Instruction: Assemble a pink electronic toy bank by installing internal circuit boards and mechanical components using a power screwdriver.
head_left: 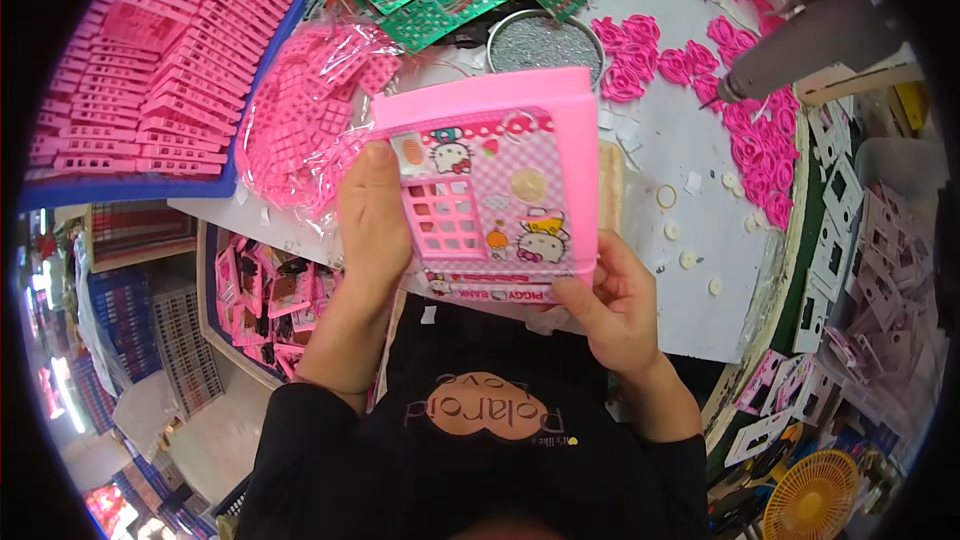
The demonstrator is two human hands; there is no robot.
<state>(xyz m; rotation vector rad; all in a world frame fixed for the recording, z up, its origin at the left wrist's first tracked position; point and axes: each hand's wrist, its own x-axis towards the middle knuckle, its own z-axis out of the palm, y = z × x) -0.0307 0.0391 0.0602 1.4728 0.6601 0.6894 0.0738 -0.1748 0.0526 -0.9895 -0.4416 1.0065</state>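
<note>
**Parts crowd in on a boxy pink plastic case [500, 205]**

Through the head camera, I see the case tilted above the near edge of the white tabletop [690, 295]. The left hand [375, 215] is closed along its left side; the right hand [620, 310] pinches its lower right corner, thumb in front.

Just beyond, the case partly hides a round metal tin [603, 52] of grainy grey bits [545, 42]. A crinkled clear bag [315, 120] of pink lattice pieces crowds my left hand. At upper right, a dark grey power tool [810, 40] juts over coiled, glossy pink loops [760, 165]. Flat green circuit boards [440, 25] trail thin wires; a blue tray [130, 190] bears ridged stacks of pink plastic parts [180, 50].

The case's smooth rim frames a checked, cartoon-printed front with a gridded window.
</note>
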